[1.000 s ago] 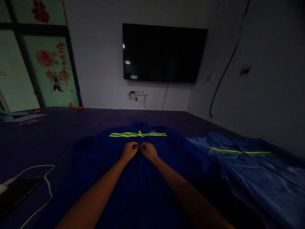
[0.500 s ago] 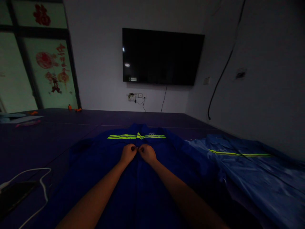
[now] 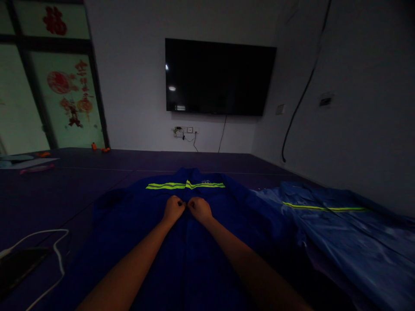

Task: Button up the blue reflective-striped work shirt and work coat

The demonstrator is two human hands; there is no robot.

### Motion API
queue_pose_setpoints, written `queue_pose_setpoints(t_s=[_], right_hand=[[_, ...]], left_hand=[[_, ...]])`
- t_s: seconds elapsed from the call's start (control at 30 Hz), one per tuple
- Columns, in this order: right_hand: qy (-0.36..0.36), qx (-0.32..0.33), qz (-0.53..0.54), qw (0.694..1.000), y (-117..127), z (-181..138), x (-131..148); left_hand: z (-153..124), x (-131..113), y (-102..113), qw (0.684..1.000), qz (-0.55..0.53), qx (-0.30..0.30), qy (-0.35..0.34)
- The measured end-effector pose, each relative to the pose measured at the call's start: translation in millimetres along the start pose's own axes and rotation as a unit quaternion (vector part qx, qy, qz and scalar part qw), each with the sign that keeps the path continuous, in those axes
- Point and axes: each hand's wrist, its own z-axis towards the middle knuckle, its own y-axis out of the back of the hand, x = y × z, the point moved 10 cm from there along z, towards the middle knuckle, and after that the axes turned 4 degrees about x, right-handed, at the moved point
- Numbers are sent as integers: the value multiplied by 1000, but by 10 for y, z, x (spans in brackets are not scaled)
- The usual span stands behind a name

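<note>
One purple floor [image 3: 155, 160] runs across the middle and lower frame. Two blue garments lie on it. The larger, a dark blue jacket [image 3: 188, 255], is spread at the lower centre, collar towards the top; the second, a paler blue garment [image 3: 346, 235], lies at the lower right. One glass door [image 3: 42, 86] with red decorations fills the upper left, and one dark television [image 3: 220, 77] hangs on the wall at the upper centre.

Two bare hands meet over the jacket's front seam, just left of the frame's centre. The left hand [image 3: 174, 208] and the right hand [image 3: 200, 210] are nearly touching, each closed in a narrow pinch on the jacket; whether cloth or a fastener sits between the fingertips is too dark to tell.

Just above them, two lengths of yellow-green banding [image 3: 165, 186] cross the chest; the second garment shows one yellow stripe [image 3: 324, 209]. One dark phone [image 3: 22, 268] lies at the lower left, with one white cable [image 3: 59, 259] looping beside it. Three small orange objects [image 3: 94, 146] lie near the door's foot.
</note>
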Motion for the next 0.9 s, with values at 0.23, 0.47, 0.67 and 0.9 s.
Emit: queue_pose_setpoints(t_s=[0.23, 0.47, 0.67, 0.9], right_hand=[[5, 1, 22, 1000, -28, 17, -23], [-21, -7, 29, 999, -32, 27, -98], [-30, -19, 17, 999, 8, 22, -127], [14, -11, 35, 999, 22, 30, -78]], left_hand=[[20, 15, 16, 1000, -15, -21, -16], [16, 76, 14, 999, -33, -18, 3], [17, 103, 3, 999, -35, -11, 13], [25, 134, 4, 999, -40, -7, 22]])
